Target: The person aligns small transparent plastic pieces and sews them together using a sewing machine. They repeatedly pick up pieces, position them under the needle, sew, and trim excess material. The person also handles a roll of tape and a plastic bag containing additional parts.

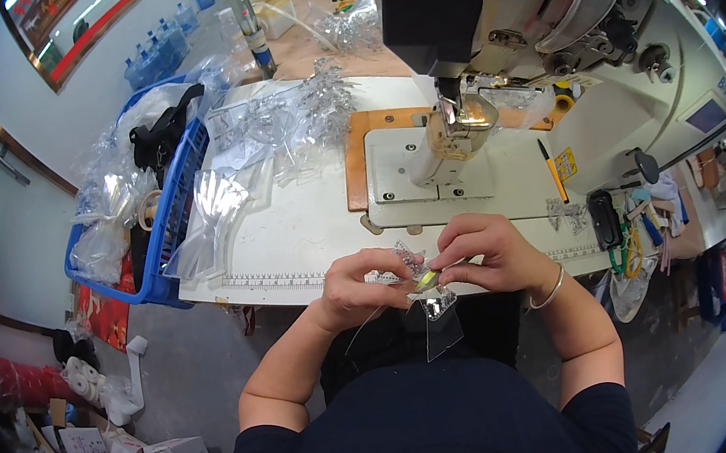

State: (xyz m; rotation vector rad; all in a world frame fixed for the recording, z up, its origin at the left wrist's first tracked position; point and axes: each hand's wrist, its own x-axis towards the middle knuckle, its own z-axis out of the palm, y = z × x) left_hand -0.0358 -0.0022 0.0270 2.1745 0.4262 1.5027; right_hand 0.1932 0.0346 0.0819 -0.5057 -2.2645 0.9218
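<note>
At the table's front edge, my left hand (368, 285) is closed on a clear plastic piece with silver sparkly trim (439, 305). The clear part dangles below my fingers, and a thin thread trails from them. My right hand (490, 253), with a bangle on its wrist, pinches a small yellow-green object (427, 280) against the trim. Its exact kind is too small to tell. Both hands almost meet, fingertips bent inward. Just beyond them stands a sewing machine (680, 101), its needle area (449, 105) above a raised post on a white plate.
A ruler strip (289, 281) runs along the table's front edge. Clear strap pieces (221, 198) and silver-trimmed pieces (314, 107) lie at left. A blue basket (169, 239) with plastic bags stands beside the table. A yellow-black pen (552, 171) and a black case (602, 219) lie right.
</note>
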